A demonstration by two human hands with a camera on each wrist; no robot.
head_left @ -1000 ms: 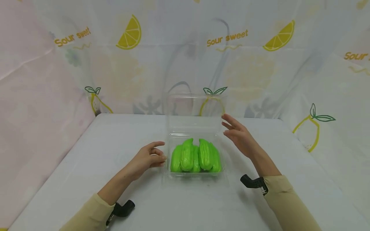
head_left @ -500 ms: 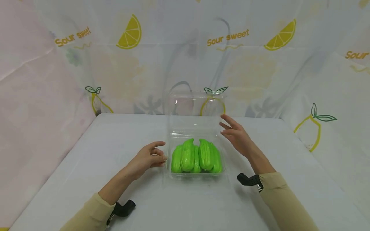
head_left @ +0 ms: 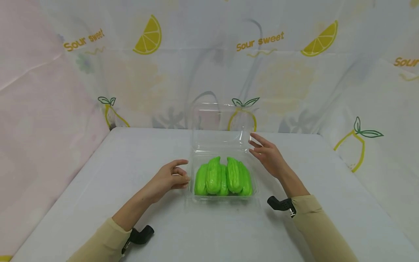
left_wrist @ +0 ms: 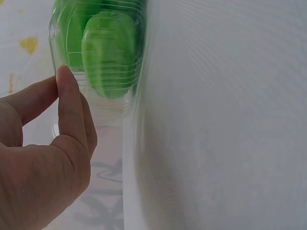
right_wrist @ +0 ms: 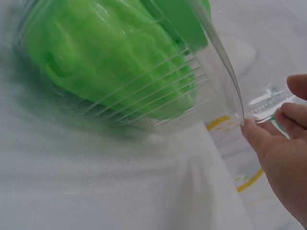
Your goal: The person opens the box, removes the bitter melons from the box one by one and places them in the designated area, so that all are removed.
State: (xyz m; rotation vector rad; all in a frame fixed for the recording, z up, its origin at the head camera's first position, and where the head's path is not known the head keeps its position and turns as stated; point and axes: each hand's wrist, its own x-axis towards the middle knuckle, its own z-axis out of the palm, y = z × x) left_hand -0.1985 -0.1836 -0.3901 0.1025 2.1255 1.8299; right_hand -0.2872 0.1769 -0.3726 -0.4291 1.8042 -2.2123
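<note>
Our left hand (head_left: pixel 167 182) half-curled, thumb at rim of clear container (head_left: pixel 222 198); whether it grips, we can't tell. Our right hand (head_left: pixel 270 156) loosely spread, fingertips at raised lid (head_left: pixel 216 136). Between hands, container walls fence in green pieces (head_left: pixel 213 178). White table (head_left: pixel 212 236) beneath hands; patterned cloth (head_left: pixel 196 72) beyond.

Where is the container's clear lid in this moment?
In the head view, the clear lid stands raised near the middle, beyond the green pieces, with the right hand beside its right edge.
</note>
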